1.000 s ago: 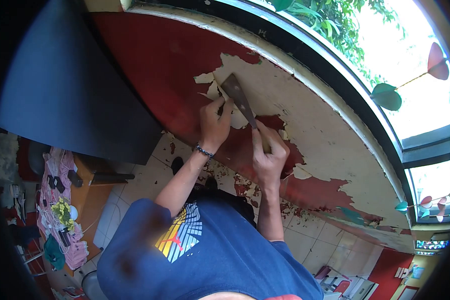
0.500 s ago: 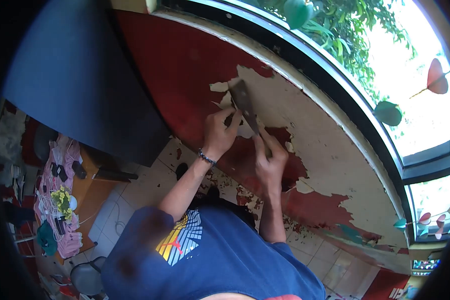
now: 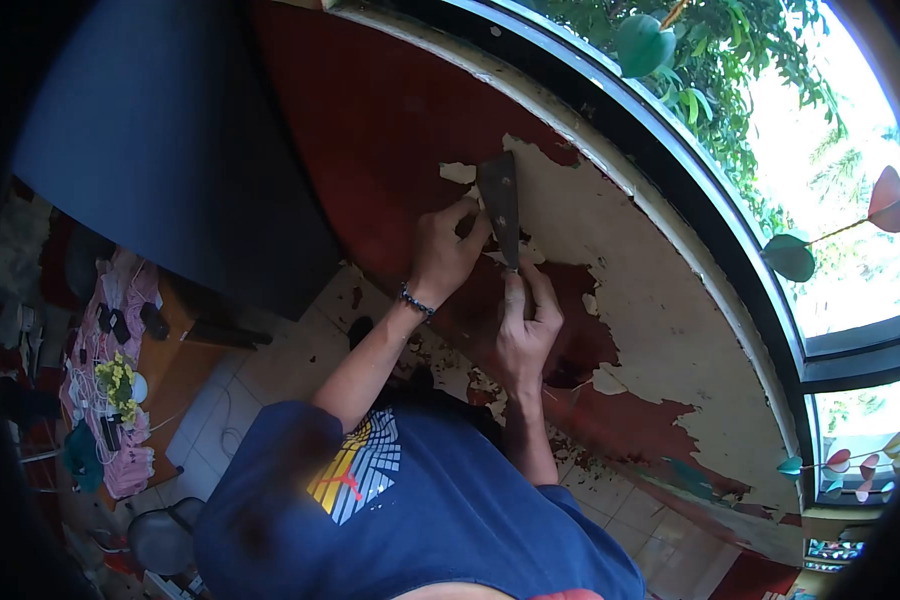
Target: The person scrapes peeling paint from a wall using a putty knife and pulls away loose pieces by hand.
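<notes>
My right hand [image 3: 530,335] is closed around the handle end of a paint scraper [image 3: 505,205]. Its broad, worn metal blade points up along the wall [image 3: 660,300], lying at the border between red paint and a pale bare patch. Just left of the blade, my left hand [image 3: 445,255], with a dark beaded bracelet at the wrist, has thumb and forefinger brought together at the ragged paint edge. What those fingertips hold, if anything, is hidden. A small pale chipped spot [image 3: 458,173] shows above them in the red paint [image 3: 370,130].
A window [image 3: 770,220] with a dark frame runs above the wall, with a leaf garland [image 3: 790,257] hanging by it. A large dark blue panel [image 3: 150,150] stands at left. Paint flakes litter the tiled floor [image 3: 310,350]. A cluttered table [image 3: 190,350] and a chair [image 3: 160,540] are lower left.
The view has shifted, so the wall appears further right. The scraper blade stands more upright, and my left fingers have moved slightly up and left along the paint edge.
</notes>
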Motion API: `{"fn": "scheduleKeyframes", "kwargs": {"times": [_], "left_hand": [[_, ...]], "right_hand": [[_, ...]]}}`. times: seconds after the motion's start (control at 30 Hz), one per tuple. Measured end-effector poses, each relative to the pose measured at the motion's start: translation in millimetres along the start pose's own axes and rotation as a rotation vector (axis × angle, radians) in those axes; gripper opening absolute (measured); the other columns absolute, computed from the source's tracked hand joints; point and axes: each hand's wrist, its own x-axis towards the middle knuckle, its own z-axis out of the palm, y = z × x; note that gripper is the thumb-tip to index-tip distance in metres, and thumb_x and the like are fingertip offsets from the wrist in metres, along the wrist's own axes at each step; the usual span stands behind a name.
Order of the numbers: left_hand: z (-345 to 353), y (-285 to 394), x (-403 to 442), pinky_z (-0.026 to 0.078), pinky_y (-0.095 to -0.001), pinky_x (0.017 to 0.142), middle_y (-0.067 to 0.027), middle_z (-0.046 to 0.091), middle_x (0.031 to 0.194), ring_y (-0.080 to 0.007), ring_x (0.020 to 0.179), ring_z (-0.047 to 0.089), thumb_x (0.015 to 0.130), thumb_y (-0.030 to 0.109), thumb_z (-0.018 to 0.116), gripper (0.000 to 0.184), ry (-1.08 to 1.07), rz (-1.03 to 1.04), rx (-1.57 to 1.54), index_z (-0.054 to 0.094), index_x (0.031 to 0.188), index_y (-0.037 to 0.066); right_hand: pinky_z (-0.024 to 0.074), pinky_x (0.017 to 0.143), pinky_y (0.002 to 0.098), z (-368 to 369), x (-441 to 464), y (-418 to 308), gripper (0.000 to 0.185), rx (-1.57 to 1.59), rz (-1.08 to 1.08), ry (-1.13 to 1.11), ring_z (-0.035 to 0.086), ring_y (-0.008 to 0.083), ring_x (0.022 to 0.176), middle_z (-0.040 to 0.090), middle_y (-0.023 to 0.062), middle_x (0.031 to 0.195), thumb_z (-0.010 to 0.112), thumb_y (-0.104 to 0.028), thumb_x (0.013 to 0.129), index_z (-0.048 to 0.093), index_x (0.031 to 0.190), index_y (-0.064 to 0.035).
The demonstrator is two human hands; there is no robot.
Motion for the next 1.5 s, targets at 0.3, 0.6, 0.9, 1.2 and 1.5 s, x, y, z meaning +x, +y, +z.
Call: {"fn": "scheduleKeyframes", "kwargs": {"times": [0.3,0.6,0.9,1.2,1.5], "left_hand": [[-7,-12,-3,0.044,-0.0337,0.05,-0.0159,0.06,0.062,-0.0278,0.057,0.064,0.084,0.012,0.059,0.015,-0.036,-0.053,-0.017,0.06,0.076,-0.001],[-1,-12,-2,0.043,-0.031,0.049,-0.0137,0.06,0.059,-0.0223,0.055,0.064,0.085,0.009,0.057,0.016,-0.049,-0.077,-0.138,0.057,0.073,-0.002],[2,-10,-8,0.042,-0.033,0.047,-0.0174,0.057,0.06,-0.0294,0.057,0.063,0.082,0.008,0.058,0.012,-0.054,0.03,-0.047,0.057,0.074,-0.001],[-30,-8,-38,0.046,-0.0327,0.052,-0.0176,0.061,0.066,-0.0298,0.062,0.065,0.081,0.011,0.06,0.012,-0.058,-0.076,0.007,0.063,0.08,-0.001],[-42,-31,-17,0.047,-0.0296,0.058,-0.01,0.064,0.069,-0.0154,0.067,0.063,0.085,0.026,0.064,0.026,0.017,-0.21,-0.059,0.063,0.089,0.0]], "right_hand": [[0.0483,0.07,0.0343,-67,-7,-31,0.027,-0.466,-0.224,-0.07,0.061,0.0235,0.072,0.063,0.0154,0.083,0.058,-0.003,0.083,0.064,0.109,-0.0002],[0.0468,0.063,0.0371,-46,11,-74,0.025,-0.624,-0.11,-0.132,0.058,0.0314,0.067,0.06,0.0183,0.077,0.06,-0.008,0.083,0.066,0.107,-0.0064],[0.047,0.064,0.04,-26,20,-56,0.022,-0.47,-0.066,-0.2,0.061,0.0382,0.075,0.063,0.0201,0.086,0.058,-0.008,0.084,0.065,0.104,-0.0044],[0.0496,0.075,0.0334,15,19,-26,0.025,-0.272,-0.071,-0.26,0.066,0.0294,0.086,0.066,0.0198,0.093,0.058,-0.008,0.085,0.064,0.108,-0.0013],[0.0491,0.074,0.0305,-62,-7,-18,0.027,-0.451,-0.035,-0.186,0.065,0.0215,0.082,0.067,0.0169,0.092,0.062,-0.005,0.081,0.064,0.107,0.001]]}}
